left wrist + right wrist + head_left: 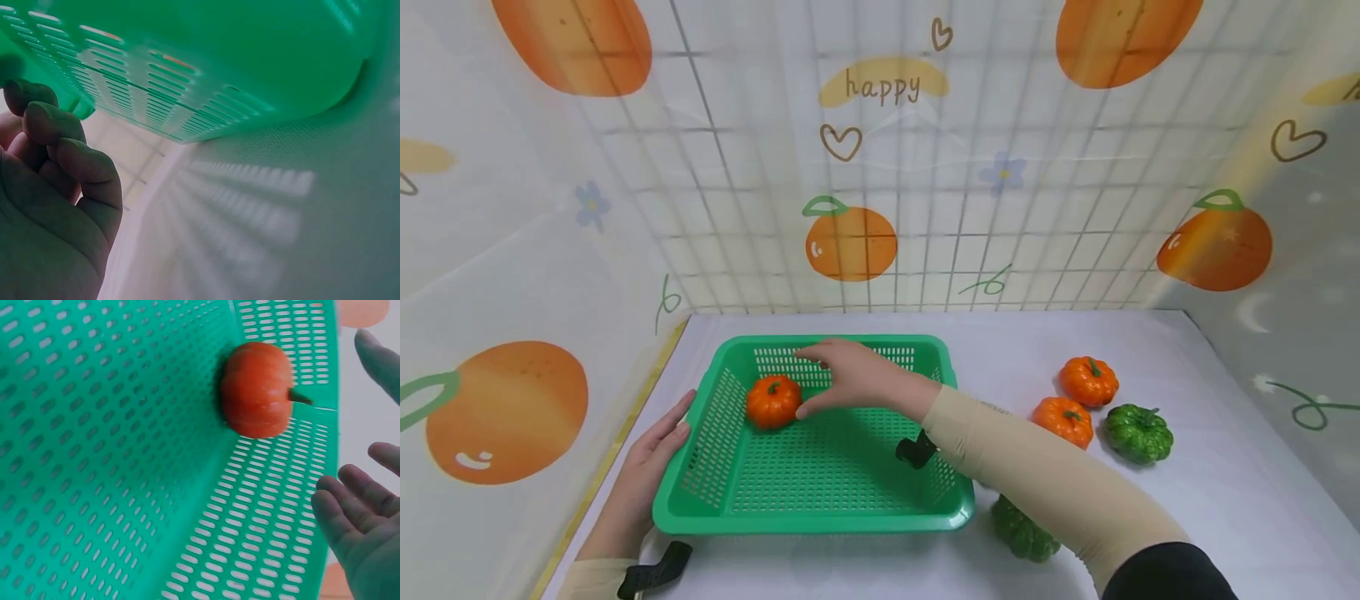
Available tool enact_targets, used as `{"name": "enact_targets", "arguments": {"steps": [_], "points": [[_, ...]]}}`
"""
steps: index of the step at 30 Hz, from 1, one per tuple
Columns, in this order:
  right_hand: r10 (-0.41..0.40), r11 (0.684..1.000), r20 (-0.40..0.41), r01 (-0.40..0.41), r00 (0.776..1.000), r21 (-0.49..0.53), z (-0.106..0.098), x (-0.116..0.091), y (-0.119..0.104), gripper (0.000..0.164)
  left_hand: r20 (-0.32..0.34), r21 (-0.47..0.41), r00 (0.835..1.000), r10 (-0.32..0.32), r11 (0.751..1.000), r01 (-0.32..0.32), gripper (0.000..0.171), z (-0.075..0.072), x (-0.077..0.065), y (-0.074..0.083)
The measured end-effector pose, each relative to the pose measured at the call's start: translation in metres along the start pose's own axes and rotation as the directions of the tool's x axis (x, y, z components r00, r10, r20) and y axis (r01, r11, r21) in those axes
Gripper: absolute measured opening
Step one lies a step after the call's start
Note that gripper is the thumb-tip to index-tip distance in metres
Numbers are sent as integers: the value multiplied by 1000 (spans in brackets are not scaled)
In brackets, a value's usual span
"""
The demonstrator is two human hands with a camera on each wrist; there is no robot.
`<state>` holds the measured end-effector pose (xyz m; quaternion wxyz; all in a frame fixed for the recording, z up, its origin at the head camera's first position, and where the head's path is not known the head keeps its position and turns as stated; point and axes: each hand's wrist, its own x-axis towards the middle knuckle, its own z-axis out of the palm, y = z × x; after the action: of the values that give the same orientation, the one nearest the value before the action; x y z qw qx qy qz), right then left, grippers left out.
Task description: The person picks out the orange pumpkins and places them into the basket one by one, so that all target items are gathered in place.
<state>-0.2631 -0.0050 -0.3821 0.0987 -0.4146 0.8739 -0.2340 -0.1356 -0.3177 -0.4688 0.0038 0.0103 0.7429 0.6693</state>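
A green perforated plastic basket (820, 523) stands on the white table with one small orange pumpkin (773, 402) in its left part. In the right wrist view the same pumpkin (257, 390) lies against the basket wall, its dark stem showing. My right hand (861, 377) is over the basket, just right of the pumpkin, thumb and fingers spread and holding nothing. At the basket's left side, my left hand (651, 458) touches the rim from outside. The left wrist view shows loosely bent fingers (94, 169) beside the basket's slotted wall (169, 78).
On the table to the right are two orange pumpkins (1088, 382) and a green pumpkin (1138, 434). Another green pumpkin (1024, 530) is partly covered by my right forearm. A printed curtain (880, 183) over a wire grid rises behind the table.
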Motion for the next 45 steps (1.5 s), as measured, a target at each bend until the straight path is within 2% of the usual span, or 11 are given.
{"name": "enact_targets", "arguments": {"steps": [7, 14, 24, 35, 45], "points": [[-9, 996, -79, 17, 997, 90, -17, -31, 9, 88, 11, -16, 1000, -14, 1000, 14, 54, -1, -2, -1], [46, 983, -158, -16, 986, 182, -40, -63, 18, 85, 10, -28, 1000, 0, 1000, 0, 53, 0, -1, -2], [95, 980, -236, -50, 967, 191, -65, -97, 36, 85, 15, -37, 1000, 5, 999, -5, 53, 0, 0, -1], [225, 954, -277, -154, 934, 257, -74, -143, 60, 86, 11, -33, 1000, 6, 999, -5, 53, 0, 2, -3], [300, 937, -308, -219, 903, 271, -67, -179, 76, 83, 13, -34, 1000, -8, 999, 9, 53, 0, 1, -3]]}}
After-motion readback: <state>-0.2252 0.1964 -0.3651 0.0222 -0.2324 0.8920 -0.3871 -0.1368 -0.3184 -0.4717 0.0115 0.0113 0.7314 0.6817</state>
